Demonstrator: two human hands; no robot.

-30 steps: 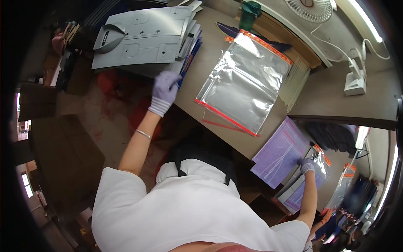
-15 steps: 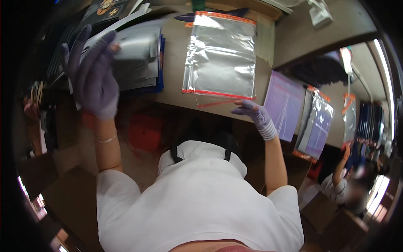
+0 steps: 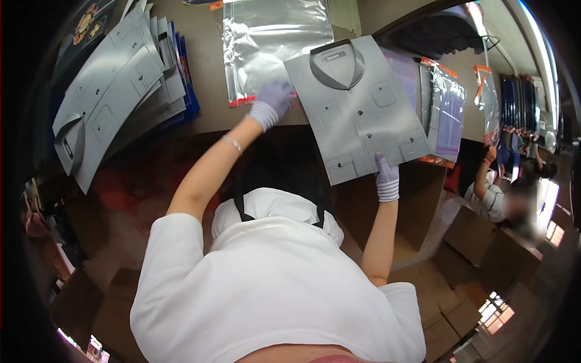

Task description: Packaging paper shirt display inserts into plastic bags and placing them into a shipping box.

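A folded grey shirt [image 3: 357, 115] with a dark collar, snap buttons and chest pockets is held up, tilted, at the front edge of the table. My right hand [image 3: 387, 178], in a lilac glove with a striped cuff, grips its lower edge, thumb on top and the other fingers hidden beneath. A pile of clear plastic bags [image 3: 275, 42] with a red-edged opening lies on the table, partly behind the shirt. At that red edge is my gloved left hand [image 3: 273, 101], its fingers smeared by motion. I cannot see whether it holds a bag.
More folded grey shirts [image 3: 112, 91] are piled at the left, fanned and overhanging the table edge. Bagged shirts [image 3: 445, 112] lie at the right. Dark clothes hang [image 3: 520, 103] farther right, near another person [image 3: 487, 193]. Cardboard boxes [image 3: 448, 290] stand below right.
A folded grey shirt is now in my right hand, which was empty at the bags' edge. My left hand has moved right from the shirt pile to the bags. The view has shifted.
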